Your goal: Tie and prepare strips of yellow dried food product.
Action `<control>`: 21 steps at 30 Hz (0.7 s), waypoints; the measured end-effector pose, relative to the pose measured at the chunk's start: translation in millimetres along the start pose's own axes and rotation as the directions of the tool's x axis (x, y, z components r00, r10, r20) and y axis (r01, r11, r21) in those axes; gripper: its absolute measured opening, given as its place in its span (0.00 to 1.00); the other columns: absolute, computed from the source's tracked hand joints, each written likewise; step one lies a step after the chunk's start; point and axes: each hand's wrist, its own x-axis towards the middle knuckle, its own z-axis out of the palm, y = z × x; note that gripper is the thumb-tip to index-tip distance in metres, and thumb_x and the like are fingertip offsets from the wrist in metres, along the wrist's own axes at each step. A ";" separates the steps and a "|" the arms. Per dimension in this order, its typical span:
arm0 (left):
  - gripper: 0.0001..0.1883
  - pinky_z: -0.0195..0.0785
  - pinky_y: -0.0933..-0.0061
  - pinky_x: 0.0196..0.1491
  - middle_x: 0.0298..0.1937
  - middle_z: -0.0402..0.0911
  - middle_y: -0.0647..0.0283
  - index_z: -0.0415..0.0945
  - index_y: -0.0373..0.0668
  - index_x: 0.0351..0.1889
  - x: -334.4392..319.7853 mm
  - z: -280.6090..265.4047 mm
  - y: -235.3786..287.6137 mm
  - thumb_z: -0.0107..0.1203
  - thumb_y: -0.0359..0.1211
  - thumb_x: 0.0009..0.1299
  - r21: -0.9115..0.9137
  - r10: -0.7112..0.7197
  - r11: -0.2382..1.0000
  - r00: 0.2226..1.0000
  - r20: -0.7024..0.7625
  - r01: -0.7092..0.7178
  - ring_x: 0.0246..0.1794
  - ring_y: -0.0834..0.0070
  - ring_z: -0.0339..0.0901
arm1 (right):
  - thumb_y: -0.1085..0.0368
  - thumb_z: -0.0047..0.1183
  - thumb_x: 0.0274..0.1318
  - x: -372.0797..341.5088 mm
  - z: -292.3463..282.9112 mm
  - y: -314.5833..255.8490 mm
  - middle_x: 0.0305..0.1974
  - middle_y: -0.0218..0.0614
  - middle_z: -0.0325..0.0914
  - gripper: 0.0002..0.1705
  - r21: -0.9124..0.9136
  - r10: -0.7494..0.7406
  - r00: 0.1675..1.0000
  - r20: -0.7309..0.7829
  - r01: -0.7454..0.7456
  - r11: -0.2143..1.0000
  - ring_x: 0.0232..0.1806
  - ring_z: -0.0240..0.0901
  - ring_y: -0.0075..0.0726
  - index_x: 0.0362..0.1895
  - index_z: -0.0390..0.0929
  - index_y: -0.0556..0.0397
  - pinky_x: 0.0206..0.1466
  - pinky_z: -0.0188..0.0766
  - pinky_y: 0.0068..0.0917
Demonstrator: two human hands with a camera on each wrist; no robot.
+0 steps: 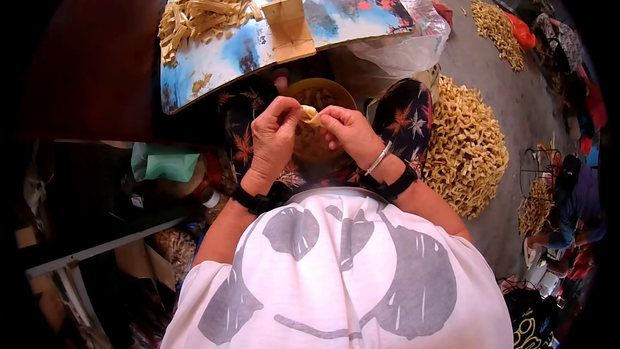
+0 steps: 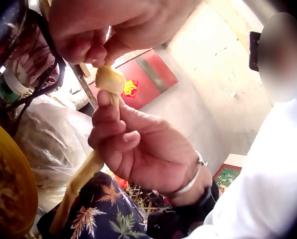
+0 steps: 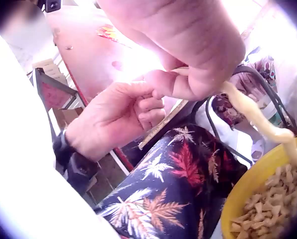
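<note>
Folded pale strip (image 1: 310,116) pinched by left hand (image 1: 274,136) and right hand (image 1: 354,134), above yellow basin (image 1: 347,95) (small pieces noted inside), desk (image 1: 223,58) at 12 o'clock, heap (image 1: 466,148) at 3 o'clock.

The left hand (image 1: 276,134) and right hand (image 1: 352,134) are up near the middle of the head view, close together. Each one pinches with its thumb and fingers. The left forearm (image 1: 221,231) comes up from the lower left, and the right forearm (image 1: 434,210) comes up from the lower right. Both elbows are bent. In the left wrist view, the right hand's other fingers curl in toward its palm.
</note>
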 end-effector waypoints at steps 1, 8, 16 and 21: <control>0.01 0.69 0.83 0.37 0.29 0.79 0.69 0.77 0.38 0.37 2.0 -3.3 -0.5 0.57 0.24 0.69 0.026 -0.009 1.000 1.000 -0.011 0.009 0.31 0.86 0.74 | 0.62 0.50 0.68 -0.9 2.0 1.8 0.31 0.24 0.76 0.09 -0.039 -0.048 0.998 -0.045 0.046 0.998 0.28 0.73 0.14 0.43 0.78 0.54 0.30 0.72 0.14; 0.07 0.67 0.83 0.37 0.35 0.79 0.71 0.77 0.39 0.46 2.7 3.0 -8.6 0.56 0.28 0.72 -0.556 -0.266 0.783 0.958 0.105 0.279 0.33 0.86 0.73 | 0.68 0.54 0.64 -7.7 17.5 4.8 0.32 0.28 0.79 0.06 -0.075 -0.191 0.948 -0.254 0.178 0.981 0.29 0.75 0.16 0.42 0.78 0.55 0.28 0.77 0.17; 0.11 0.68 0.83 0.46 0.41 0.80 0.70 0.75 0.36 0.49 -3.0 8.4 -7.4 0.58 0.28 0.70 -0.261 -0.073 0.958 0.980 0.183 0.120 0.40 0.87 0.74 | 0.62 0.57 0.62 4.6 21.3 -0.6 0.33 0.40 0.81 0.12 -0.496 -0.547 0.796 -0.260 0.376 0.783 0.33 0.80 0.35 0.42 0.77 0.58 0.38 0.77 0.29; 0.11 0.69 0.86 0.39 0.37 0.80 0.72 0.76 0.37 0.51 -11.9 7.8 -16.3 0.57 0.29 0.73 -0.224 -0.143 0.951 0.942 0.303 0.216 0.34 0.88 0.74 | 0.61 0.54 0.63 18.1 12.9 -8.5 0.31 0.44 0.80 0.12 -0.552 -0.609 0.775 -0.168 0.438 0.709 0.31 0.80 0.46 0.38 0.79 0.59 0.35 0.74 0.35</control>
